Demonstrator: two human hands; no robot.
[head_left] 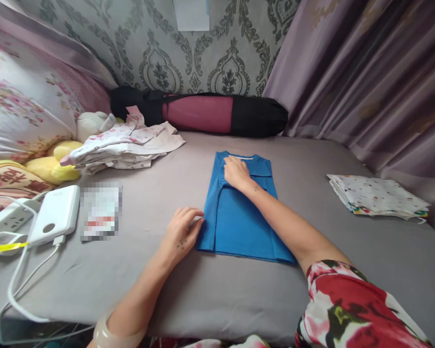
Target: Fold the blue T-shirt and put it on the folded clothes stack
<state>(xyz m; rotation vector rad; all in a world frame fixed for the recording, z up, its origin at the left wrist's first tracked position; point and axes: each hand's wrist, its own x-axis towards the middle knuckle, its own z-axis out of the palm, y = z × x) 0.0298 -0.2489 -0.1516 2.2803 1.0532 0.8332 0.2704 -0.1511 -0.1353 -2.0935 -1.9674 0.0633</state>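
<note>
A blue shirt (239,222) lies on the grey sheet with its sides folded inward, its neckline at the far end and its hem toward me. At its left edge, my left hand (183,229) has thumb and fingertips drawn together on the cloth. My right hand (236,171) reaches across the shirt to just below the neckline. Its fingers are curled down on the fabric near a folded sleeve, and the fingertips are partly hidden behind the hand.
Folded white printed clothes (123,147) lie at the far left, and a folded printed cloth (377,195) at the right. A white power bank (56,212) with cables sits beside a blurred packet (100,210). A black-and-maroon rolled bag (199,113) rests against the wall.
</note>
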